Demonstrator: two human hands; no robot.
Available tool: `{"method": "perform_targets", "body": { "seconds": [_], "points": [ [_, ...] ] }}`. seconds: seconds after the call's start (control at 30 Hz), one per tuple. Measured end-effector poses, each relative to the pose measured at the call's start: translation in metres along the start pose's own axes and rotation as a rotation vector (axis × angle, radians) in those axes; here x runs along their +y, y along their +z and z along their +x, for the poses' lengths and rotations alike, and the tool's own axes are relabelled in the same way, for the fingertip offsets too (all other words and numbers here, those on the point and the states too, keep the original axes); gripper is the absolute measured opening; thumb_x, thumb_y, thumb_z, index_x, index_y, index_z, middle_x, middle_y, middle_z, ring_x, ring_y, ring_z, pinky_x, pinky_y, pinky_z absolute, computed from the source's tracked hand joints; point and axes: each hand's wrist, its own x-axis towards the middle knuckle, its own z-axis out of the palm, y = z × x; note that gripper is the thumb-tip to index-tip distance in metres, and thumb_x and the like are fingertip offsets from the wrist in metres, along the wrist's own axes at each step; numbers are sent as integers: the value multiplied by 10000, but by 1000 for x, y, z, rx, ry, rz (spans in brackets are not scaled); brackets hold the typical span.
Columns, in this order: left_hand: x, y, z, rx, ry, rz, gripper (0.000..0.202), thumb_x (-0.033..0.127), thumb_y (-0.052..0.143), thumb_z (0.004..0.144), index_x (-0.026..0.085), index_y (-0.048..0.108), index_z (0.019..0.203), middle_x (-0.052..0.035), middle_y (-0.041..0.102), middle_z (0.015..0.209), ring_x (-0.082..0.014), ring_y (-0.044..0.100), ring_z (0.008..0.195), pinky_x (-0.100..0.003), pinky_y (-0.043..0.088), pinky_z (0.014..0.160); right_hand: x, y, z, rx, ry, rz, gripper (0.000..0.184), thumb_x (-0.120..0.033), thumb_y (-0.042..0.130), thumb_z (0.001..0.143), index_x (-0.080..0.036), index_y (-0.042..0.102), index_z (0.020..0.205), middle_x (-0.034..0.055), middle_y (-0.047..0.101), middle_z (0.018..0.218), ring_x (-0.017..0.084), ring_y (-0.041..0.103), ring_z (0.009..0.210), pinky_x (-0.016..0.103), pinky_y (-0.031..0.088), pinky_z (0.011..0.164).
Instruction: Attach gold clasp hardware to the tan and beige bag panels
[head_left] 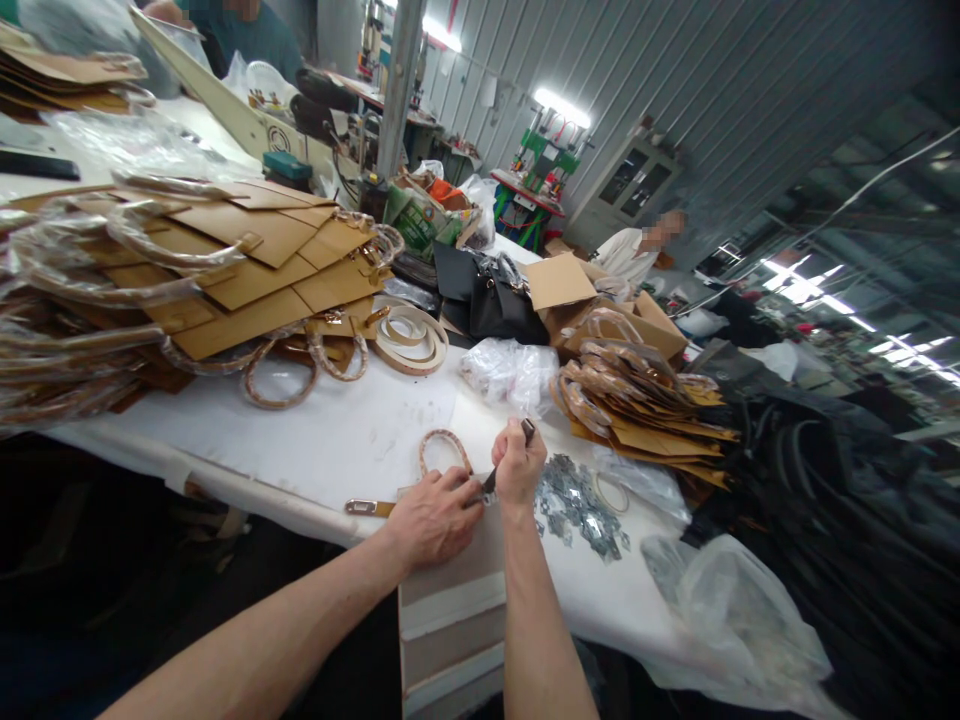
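**Tan strap handle at the table's near edge**

White-covered table (337, 440) in a workshop with corrugated metal walls. Tan panel stacks (247, 270) lie at 10 o'clock and loose metal fittings (577, 505) at 3 o'clock of the hands.

- **Left hand** (431, 520): fingers curled down, pinning the strap handle (442, 445).
- **Right hand** (517, 465): clenched round a dark tool (490, 481), tip at the left fingertips.
- **Strap handle:** tan, looped towards 12 o'clock.

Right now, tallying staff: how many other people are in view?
2: person in teal, top left; person in white behind the cardboard box. Others may be hidden.
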Motion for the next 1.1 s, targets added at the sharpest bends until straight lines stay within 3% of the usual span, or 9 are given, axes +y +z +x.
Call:
{"method": "perform_targets", "body": {
  "seconds": [0.23, 0.4, 0.53, 0.83, 1.0, 1.1],
  "points": [
    [-1, 0, -1, 17, -1, -28, 186, 339, 565, 985, 210, 627, 1105, -84, 640, 1229, -281, 545, 1151, -434, 491, 840, -2, -4, -31, 24, -170, -43, 408, -428, 574, 1002, -228, 422, 681, -98, 397, 517, 85, 358, 449, 226, 314, 462],
    [-1, 1, -2, 29, 2, -47, 144, 309, 563, 979, 203, 614, 1062, -87, 649, 1246, -266, 562, 1149, -423, 484, 860, -15, -19, -32, 111, -84, 248, 349, -358, 597, 947, -228, 409, 683, -103, 373, 542, 73, 284, 416, 218, 222, 414],
    [-1, 2, -2, 36, -3, -56, 154, 288, 545, 984, 203, 614, 1093, -88, 646, 1278, -263, 568, 1152, -427, 480, 876, -28, -35, -26, 127, -66, 426, 420, -434, 487, 1012, -222, 405, 660, -99, 339, 516, 76, 251, 405, 210, 246, 417],
    [0, 0, 0, 29, -7, -60, 154, 302, 547, 981, 204, 616, 1079, -87, 657, 1239, -269, 574, 1130, -430, 476, 871, -19, -18, -32, 186, -117, 303, 522, -399, 600, 995, -229, 313, 593, -116, 275, 462, 54, 209, 360, 217, 173, 379],
    [0, 0, 0, 18, -11, -63, 161, 295, 556, 977, 206, 612, 1098, -84, 651, 1247, -263, 564, 1140, -423, 474, 890, -38, -20, -33, 175, -209, 278, 513, -382, 580, 1004, -226, 327, 586, -115, 267, 468, 53, 214, 358, 219, 192, 389],
    [-1, 2, -1, 14, -3, -57, 175, 294, 577, 962, 210, 612, 1111, -88, 644, 1256, -265, 554, 1157, -420, 475, 902, -36, -20, -37, 190, -257, 271, 511, -398, 593, 995, -229, 334, 587, -110, 279, 476, 58, 233, 366, 226, 220, 399]
  ]
}}
